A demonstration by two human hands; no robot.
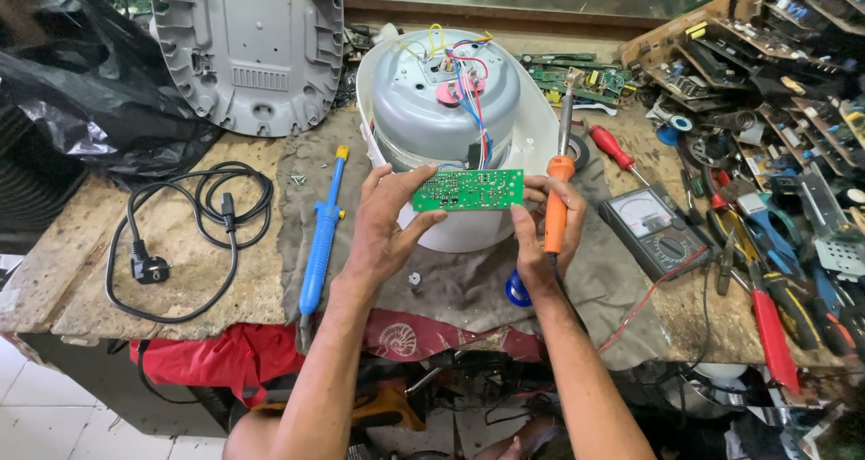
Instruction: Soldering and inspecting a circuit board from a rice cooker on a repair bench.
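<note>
While a small green rectangular circuit board (468, 190) is pinched by its short edges between both hands, the left hand (387, 221) is closed on one end, and an orange-handled soldering iron (559, 190) is also gripped upright in the right hand (545, 230), above the grey cloth (468, 284).

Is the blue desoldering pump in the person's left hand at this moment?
No. The blue desoldering pump lies on the cloth beside the left hand, which holds the green circuit board.

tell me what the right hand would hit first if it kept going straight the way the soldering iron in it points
The right hand holds the orange soldering iron tip-up, aimed away across the bench. Straight on, it would probably first meet the green circuit boards behind the opened white appliance, though depth is hard to judge.
</note>
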